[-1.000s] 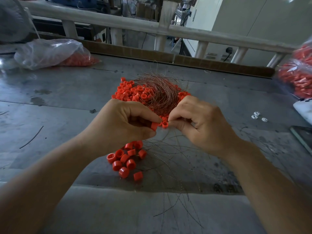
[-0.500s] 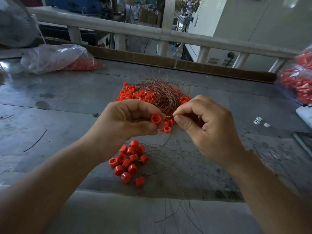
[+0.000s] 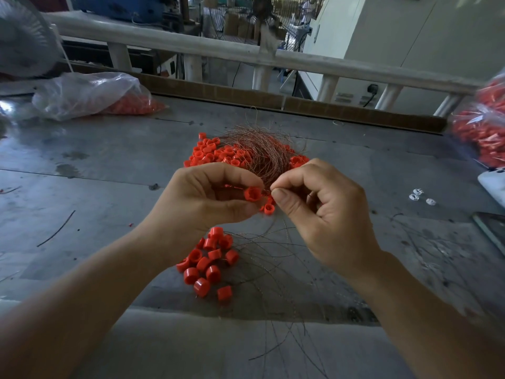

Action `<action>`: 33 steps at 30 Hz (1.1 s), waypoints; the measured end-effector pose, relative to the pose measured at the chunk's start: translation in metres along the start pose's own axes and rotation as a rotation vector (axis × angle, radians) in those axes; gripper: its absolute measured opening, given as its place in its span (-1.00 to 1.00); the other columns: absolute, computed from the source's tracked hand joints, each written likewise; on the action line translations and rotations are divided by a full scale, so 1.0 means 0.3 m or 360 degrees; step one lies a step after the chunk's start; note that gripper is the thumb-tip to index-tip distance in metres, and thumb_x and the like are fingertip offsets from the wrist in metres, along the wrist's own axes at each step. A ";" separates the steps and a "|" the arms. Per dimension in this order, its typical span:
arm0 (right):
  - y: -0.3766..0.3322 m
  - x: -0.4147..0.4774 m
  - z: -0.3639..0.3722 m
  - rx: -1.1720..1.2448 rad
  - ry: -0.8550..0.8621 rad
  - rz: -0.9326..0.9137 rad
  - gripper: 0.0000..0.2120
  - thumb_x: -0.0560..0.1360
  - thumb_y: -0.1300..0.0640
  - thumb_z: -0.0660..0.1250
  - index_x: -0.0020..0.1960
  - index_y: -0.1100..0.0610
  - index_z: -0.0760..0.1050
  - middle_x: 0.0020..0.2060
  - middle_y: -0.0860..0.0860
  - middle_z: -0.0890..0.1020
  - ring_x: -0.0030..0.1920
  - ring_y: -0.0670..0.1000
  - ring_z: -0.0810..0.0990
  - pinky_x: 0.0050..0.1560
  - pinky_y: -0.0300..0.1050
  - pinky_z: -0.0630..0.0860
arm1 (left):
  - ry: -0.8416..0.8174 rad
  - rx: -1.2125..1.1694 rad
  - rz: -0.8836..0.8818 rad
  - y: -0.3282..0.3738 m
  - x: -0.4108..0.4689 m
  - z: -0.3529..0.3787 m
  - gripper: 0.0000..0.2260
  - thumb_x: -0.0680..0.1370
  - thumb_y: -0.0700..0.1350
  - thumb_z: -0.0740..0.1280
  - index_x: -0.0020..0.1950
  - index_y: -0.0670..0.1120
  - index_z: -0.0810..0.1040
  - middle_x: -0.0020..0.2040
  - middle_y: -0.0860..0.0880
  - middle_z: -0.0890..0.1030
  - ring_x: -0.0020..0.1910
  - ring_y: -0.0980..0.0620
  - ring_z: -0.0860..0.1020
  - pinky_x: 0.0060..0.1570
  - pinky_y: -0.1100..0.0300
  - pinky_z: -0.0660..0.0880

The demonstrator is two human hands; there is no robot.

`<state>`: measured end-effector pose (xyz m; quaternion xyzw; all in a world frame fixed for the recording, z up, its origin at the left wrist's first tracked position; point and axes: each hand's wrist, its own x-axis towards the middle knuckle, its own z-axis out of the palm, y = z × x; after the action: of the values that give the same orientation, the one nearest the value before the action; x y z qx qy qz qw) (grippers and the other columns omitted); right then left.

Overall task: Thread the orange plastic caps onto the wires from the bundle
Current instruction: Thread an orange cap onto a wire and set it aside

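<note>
Lying at far left on the grey table (image 3: 82,165), a clear plastic bag (image 3: 90,94) holds orange pieces. Left hand (image 3: 207,198): thumb and fingers curled round one orange cap (image 3: 252,194), its open end toward the camera, raised above the table. Below it is a near cluster of caps (image 3: 209,263). Behind it, a far pile of caps (image 3: 216,155) lies partly under the coppery wire bundle (image 3: 262,154). Right hand (image 3: 322,212): thumb and forefinger pinched just beside the held cap on a wire (image 3: 267,191) too fine to trace. Loose strands (image 3: 273,255) fan beneath. Farther right lie small white pieces (image 3: 418,195) and a second bag (image 3: 481,132) of orange parts.
</note>
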<state>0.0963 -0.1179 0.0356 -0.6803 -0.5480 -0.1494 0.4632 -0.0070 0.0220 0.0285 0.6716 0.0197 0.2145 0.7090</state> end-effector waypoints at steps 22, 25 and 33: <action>0.002 0.003 0.011 -0.0002 -0.0056 0.0031 -0.96 0.41 0.27 0.34 -0.20 0.22 0.56 -0.32 -0.17 0.44 -0.31 -0.26 0.40 -0.27 -0.48 0.32 | -0.0110 -0.0068 0.0097 -0.004 0.004 -0.017 -0.70 0.18 0.02 0.57 -0.14 -0.02 0.68 -0.16 -0.08 0.68 -0.14 0.00 0.65 -0.14 0.28 0.55; 0.005 0.003 0.005 -0.0003 -0.0075 0.0032 -0.96 0.41 0.28 0.34 -0.21 0.22 0.56 -0.32 -0.16 0.43 -0.33 -0.25 0.40 -0.28 -0.48 0.30 | -0.0111 -0.0081 0.0101 -0.002 0.002 -0.015 -0.68 0.17 0.03 0.57 -0.14 -0.01 0.68 -0.16 -0.07 0.68 -0.14 0.01 0.65 -0.15 0.28 0.55; 0.000 0.005 0.002 -0.0040 -0.0106 0.0023 -0.95 0.41 0.27 0.34 -0.21 0.21 0.56 -0.33 -0.17 0.42 -0.33 -0.25 0.39 -0.28 -0.47 0.30 | -0.0096 -0.0192 0.0033 0.008 -0.003 -0.012 -0.73 0.18 -0.15 0.49 -0.14 -0.10 0.69 -0.18 -0.10 0.69 -0.16 0.00 0.66 -0.19 0.29 0.56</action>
<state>0.0967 -0.1166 0.0365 -0.6946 -0.5563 -0.1302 0.4371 -0.0096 0.0250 0.0302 0.6339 -0.0217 0.2024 0.7461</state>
